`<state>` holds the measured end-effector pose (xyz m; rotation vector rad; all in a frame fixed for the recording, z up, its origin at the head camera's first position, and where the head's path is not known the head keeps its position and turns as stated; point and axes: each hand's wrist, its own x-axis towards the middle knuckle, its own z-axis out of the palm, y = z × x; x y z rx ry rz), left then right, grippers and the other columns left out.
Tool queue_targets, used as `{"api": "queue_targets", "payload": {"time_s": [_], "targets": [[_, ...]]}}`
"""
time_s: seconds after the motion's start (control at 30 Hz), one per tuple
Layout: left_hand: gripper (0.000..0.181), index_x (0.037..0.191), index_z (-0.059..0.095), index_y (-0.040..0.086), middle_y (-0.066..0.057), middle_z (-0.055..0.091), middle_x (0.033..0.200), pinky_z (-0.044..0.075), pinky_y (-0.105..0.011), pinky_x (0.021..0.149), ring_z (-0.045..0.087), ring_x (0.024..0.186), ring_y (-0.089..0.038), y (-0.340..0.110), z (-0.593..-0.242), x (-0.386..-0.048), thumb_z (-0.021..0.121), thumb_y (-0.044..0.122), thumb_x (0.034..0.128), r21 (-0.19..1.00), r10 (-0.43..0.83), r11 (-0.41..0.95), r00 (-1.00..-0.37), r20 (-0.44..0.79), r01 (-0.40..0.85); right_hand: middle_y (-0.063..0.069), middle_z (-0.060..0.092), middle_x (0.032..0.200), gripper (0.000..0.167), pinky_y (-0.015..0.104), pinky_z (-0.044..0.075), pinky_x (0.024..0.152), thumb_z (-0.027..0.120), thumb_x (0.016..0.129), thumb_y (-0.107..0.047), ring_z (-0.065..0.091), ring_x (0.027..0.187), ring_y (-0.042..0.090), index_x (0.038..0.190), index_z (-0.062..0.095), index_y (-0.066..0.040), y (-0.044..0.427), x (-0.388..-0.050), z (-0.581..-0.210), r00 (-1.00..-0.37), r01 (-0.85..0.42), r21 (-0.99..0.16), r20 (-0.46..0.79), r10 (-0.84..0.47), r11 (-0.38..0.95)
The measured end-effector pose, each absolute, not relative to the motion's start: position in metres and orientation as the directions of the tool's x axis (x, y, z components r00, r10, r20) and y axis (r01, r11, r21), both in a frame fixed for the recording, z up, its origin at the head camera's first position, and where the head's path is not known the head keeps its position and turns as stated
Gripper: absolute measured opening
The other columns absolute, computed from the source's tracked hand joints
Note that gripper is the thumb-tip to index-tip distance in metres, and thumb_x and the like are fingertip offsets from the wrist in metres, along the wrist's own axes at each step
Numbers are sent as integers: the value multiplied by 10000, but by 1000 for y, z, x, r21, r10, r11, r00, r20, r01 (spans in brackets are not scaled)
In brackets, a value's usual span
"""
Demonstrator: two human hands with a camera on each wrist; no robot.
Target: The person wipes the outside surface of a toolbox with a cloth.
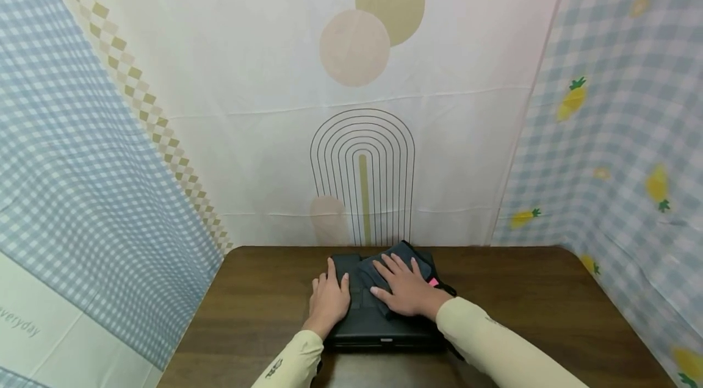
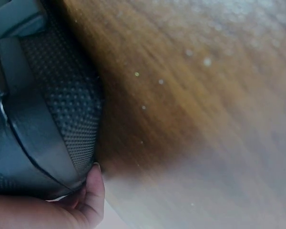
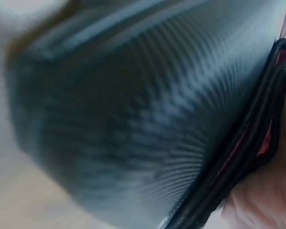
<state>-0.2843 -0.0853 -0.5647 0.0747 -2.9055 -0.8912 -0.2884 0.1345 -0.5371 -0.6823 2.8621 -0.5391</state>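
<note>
A flat black bag (image 1: 373,328) lies on the table, its side dimpled in the left wrist view. My left hand (image 1: 329,301) rests on its left part, index finger pointing away from me; in the left wrist view, fingers (image 2: 93,191) touch the lower edge. A dark blue-grey folded piece with black trim (image 1: 406,251) lies tilted across the bag's top. My right hand (image 1: 405,290) presses on that piece with fingers spread. A small pink patch (image 1: 433,282) shows beside the right wrist. The right wrist view is blurred, showing ribbed dark material (image 3: 133,114) and black folded edging (image 3: 243,148).
The brown wooden table (image 1: 258,308) extends to both sides of the bag. A white patterned cloth (image 1: 263,174) hangs behind its far edge. Blue checked cloths hang on the left (image 1: 110,150) and right (image 1: 615,132).
</note>
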Motion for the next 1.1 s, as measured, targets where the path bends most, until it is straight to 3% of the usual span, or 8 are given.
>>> {"api": "queue_targets", "payload": {"time_s": [0.17, 0.37, 0.93, 1.1], "targets": [[673, 1697, 291, 71, -298, 584, 1476, 556, -624, 980, 525, 1371, -497, -86, -565, -283, 499, 383, 1138, 557, -74, 830, -993, 89, -12, 211, 299, 1755, 779, 790, 63, 1279, 386, 1105, -644, 211, 1653, 461, 1680, 359, -120, 132, -304, -537, -898, -383, -386, -56, -436, 839], [679, 1698, 292, 77, -294, 584, 1478, 557, -619, 978, 529, 1366, -488, -86, -566, -284, 500, 395, 1136, 558, -78, 829, -993, 83, -19, 172, 304, 1762, 720, 760, 37, 1302, 424, 1112, -593, 199, 1666, 428, 1678, 374, -151, 130, -321, -542, -920, -328, -363, -87, -382, 872], [677, 1699, 297, 92, -286, 583, 1481, 550, -624, 991, 520, 1388, -482, -84, -565, -283, 504, 401, 1133, 577, -89, 817, -993, 72, -31, 192, 299, 1761, 703, 752, 11, 1308, 430, 1120, -548, 172, 1675, 421, 1675, 374, -120, 132, -323, -534, -913, -319, -376, -124, -388, 870], [678, 1701, 294, 99, -287, 581, 1485, 550, -626, 990, 518, 1392, -485, -84, -567, -283, 501, 407, 1133, 580, -96, 814, -993, 68, -39, 195, 352, 1735, 650, 755, 57, 1304, 422, 1138, -504, 220, 1659, 429, 1654, 409, -109, 136, -326, -525, -909, -326, -358, -137, -395, 875]]}}
